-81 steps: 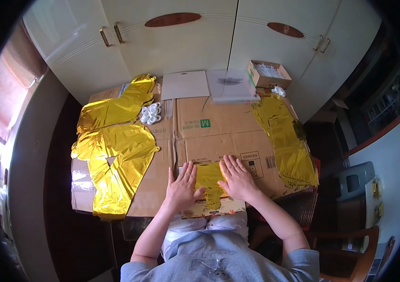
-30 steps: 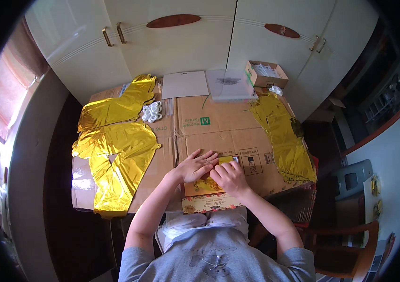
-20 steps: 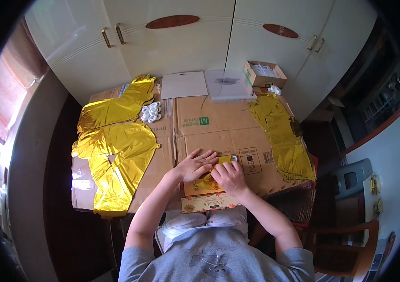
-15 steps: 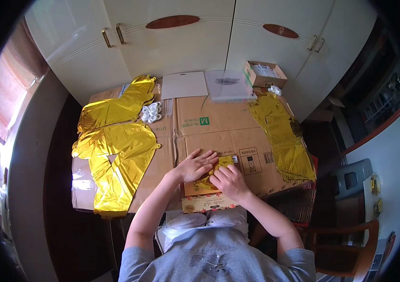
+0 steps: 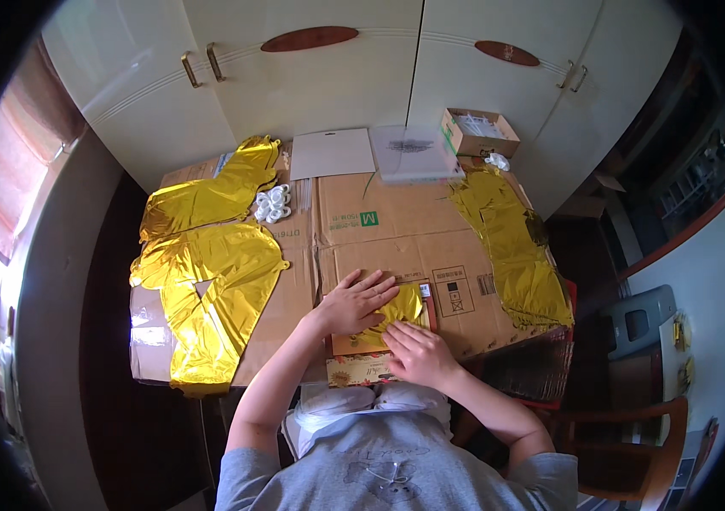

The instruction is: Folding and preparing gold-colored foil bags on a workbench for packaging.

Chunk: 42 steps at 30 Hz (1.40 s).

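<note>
Head view: both hands flat on a small folded gold foil piece (image 5: 403, 305) at the near bench edge.
Left hand (image 5: 356, 300) lies open, palm down, on its left part; right hand (image 5: 416, 353) open, pressing its near edge. Foil sits on an orange card (image 5: 361, 341) between them; long axis runs roughly near-left to far-right, and neither hand is clearly nearer.

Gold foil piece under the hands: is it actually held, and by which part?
Not gripped. The left hand lies flat on the folded gold foil piece, and the right hand presses its near edge.
</note>
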Available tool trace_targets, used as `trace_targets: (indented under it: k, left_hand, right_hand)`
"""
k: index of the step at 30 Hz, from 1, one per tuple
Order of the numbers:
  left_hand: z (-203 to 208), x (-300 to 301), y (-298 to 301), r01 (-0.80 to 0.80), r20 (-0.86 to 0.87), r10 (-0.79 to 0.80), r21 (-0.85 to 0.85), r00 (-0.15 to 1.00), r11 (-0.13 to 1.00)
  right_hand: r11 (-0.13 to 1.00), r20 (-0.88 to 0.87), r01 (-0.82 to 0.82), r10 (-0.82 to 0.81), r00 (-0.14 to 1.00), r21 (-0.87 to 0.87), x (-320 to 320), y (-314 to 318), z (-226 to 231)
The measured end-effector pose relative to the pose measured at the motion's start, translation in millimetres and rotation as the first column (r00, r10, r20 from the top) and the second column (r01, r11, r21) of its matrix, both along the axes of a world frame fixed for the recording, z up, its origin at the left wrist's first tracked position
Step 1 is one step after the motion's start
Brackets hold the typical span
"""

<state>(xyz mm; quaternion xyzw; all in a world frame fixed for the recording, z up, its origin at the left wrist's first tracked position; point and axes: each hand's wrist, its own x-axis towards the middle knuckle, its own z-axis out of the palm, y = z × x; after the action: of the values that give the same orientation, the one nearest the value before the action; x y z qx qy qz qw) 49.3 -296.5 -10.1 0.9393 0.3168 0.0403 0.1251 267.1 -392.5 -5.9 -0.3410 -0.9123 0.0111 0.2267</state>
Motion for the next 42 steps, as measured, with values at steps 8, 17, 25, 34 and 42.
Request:
trace_targets:
  k: [8,17,25,34,42]
  left_hand:
    - [5.1,4.7,-9.3,-0.047,-0.061,0.055,0.131,0.997,0.990]
    - [7.3,7.9,-24.0,-0.031,-0.065,0.045,0.203,0.997,0.979]
    - [9.6,6.6,-30.0,0.056,-0.048,-0.051,0.099,0.998,0.994]
    - [12.1,38.4,17.4,0.081,0.117,-0.097,0.130,0.988,0.988]
    - [3.7,39.4,8.1,0.160,-0.027,-0.159,0.275,0.987,0.948]
  right_hand:
    - [0.999,0.182,-0.002,0.009,0.983,-0.042,4.7,-15.5,2.8]
    - [0.998,0.250,0.034,-0.047,0.967,0.053,4.6,-19.6,1.1]
    - [0.996,0.263,0.065,-0.077,0.962,0.054,3.3,-22.3,0.8]
    - [0.998,0.310,0.064,-0.065,0.949,0.012,4.5,-19.5,1.2]
    - [0.997,0.241,0.076,-0.075,0.968,0.003,4.7,-20.5,-1.4]
